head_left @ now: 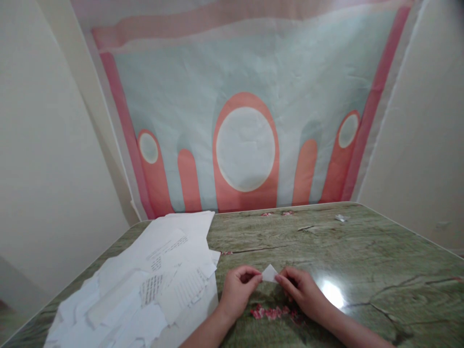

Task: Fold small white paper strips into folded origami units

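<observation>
At the near side of the green, wood-grained worktop [253, 232], two bare forearms reach in over a cluster of pink-red blossoms [273, 312], apparently printed on the surface. Just beyond it, the left hand [235, 290] pinches the left corner of a small white triangular piece of paper [269, 273] between thumb and fingers. The right hand [300, 290] grips the opposite corner likewise. The piece is held point upward between the two; from where I stand, whether it is folded cannot be told. The two-cornered grip presumably keeps so light an item flat and steady, and fingertips alone suit its size.

Beside the left forearm, a spread heap of loose white paper sheets [119, 295], some bearing dark print, extends to the far edge; its position, I judge, puts it within easy reach of the left hand. Near the far right corner lies a small silvery scrap [341, 218], its nature unclear. Behind the worktop stands a pale grey-green printed backdrop [308, 72] with coral arches.
</observation>
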Available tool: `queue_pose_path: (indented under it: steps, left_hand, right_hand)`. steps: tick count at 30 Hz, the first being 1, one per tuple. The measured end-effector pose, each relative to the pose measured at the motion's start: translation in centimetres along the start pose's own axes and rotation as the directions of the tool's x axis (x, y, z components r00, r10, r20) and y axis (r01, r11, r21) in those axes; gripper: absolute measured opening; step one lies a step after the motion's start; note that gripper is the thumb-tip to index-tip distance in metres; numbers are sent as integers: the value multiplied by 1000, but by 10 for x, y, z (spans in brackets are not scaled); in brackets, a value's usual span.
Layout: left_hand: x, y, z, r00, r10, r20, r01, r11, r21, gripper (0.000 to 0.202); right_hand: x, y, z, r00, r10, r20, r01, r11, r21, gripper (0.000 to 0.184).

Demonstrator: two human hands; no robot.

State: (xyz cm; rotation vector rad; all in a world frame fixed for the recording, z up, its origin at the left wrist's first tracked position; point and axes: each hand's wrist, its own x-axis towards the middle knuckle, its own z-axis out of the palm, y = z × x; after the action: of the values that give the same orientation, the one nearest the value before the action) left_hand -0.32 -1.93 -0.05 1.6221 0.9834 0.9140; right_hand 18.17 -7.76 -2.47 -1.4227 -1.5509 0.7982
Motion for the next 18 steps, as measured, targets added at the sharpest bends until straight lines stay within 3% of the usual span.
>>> queue_pose_path:
  steps: [6, 12, 18]
  left_hand:
    - [2, -2, 1, 1000, -14, -13, 11, 984, -178, 13]
    - [1, 4, -1, 1000, -1, -5, 0, 979, -205, 14]
    - [1, -1, 1, 999, -21, 35, 27, 978, -205, 19]
  right_hand:
    - [-1, -6, 0, 1000, -5, 16, 4, 999, 32, 37]
    - [-3, -14, -3, 998, -29, 53, 25, 997, 68, 39]
    - [-3, -13, -6, 996, -90, 13, 90, 995, -38, 38]
